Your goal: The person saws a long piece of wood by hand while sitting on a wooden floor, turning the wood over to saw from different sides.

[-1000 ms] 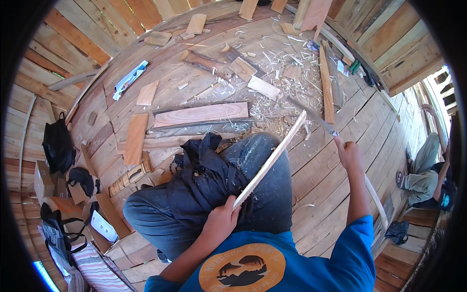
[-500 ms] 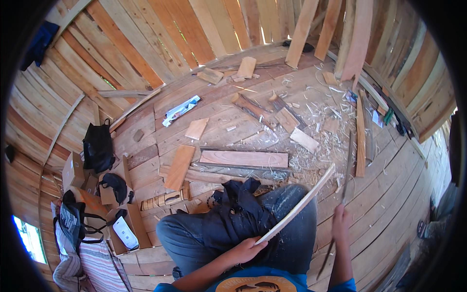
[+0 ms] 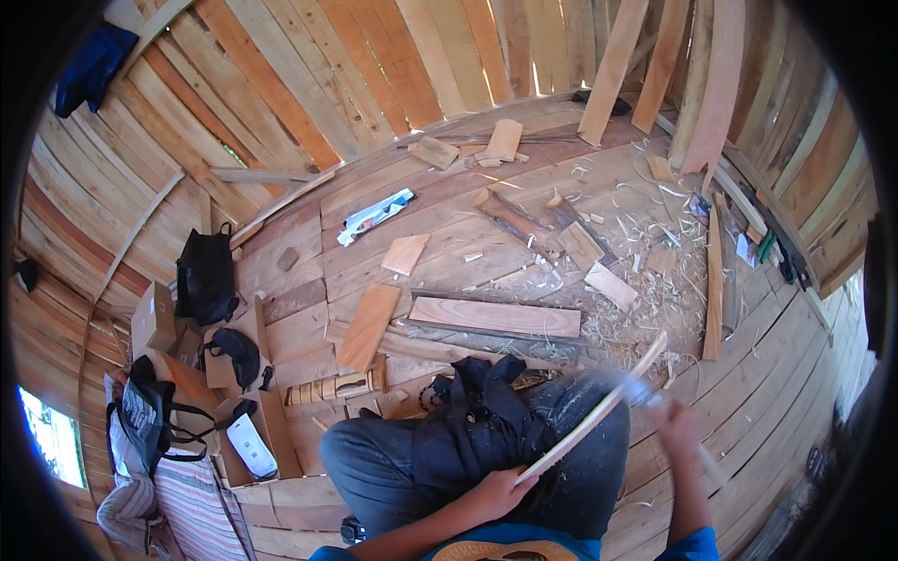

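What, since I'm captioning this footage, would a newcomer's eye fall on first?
Probably the pale wood strip, held by the left hand over the right thigh, with a blurred tool in the right hand by its upper part. Curled shavings litter the floor right of centre, beside a pinkish board.

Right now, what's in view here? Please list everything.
Wood strip: 1, pale, lower centre
Tool: 1, blurred, right of strip
Long plank: 1, pinkish, centre
Short board: 1, orange, left of plank
Shavings: many, pale, centre right
Bark-edged pieces: 2, brown, upper centre
Package: 1, bluish, above short board
Tote bag: 1, black, left
Cardboard boxes: several, brown, left
Striped cloth: 1, whitish, lower left
Leaning boards: several, brown, upper right
Hanging cloth: 1, blue, upper left
Wallboards: many, brown, top
Floorboards: many, brown, throughout
Lap cloth: 1, black, lower centre
Trousered legs: 2, dark, lower centre
Left hand: 1, bare, on strip
Right hand: 1, bare, on tool
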A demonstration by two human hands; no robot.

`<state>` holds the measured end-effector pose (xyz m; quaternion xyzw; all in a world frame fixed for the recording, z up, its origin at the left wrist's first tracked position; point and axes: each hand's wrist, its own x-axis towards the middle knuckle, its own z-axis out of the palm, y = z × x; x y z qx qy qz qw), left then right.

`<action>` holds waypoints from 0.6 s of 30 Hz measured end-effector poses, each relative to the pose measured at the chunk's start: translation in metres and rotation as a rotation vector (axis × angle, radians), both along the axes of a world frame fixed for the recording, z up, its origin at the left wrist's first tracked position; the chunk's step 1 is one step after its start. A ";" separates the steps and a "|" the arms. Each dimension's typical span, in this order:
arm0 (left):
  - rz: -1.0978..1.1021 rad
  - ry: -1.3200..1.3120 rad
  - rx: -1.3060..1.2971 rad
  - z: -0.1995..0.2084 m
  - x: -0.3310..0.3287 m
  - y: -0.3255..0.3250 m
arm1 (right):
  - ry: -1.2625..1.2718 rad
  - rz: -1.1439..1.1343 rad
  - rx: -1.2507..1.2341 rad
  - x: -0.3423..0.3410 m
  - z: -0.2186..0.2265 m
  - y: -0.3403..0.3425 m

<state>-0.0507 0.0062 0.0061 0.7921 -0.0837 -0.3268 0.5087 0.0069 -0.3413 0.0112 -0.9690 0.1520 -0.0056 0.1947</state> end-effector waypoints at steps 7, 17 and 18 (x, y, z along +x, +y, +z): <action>-0.034 0.038 0.029 0.002 0.001 0.002 | 0.112 0.065 -0.004 -0.019 0.032 0.042; 0.042 -0.102 -0.060 -0.008 -0.007 -0.004 | -0.006 0.231 -0.136 0.008 0.011 0.034; 0.043 -0.102 -0.049 -0.010 -0.006 -0.004 | 0.017 0.244 -0.161 0.011 0.020 0.038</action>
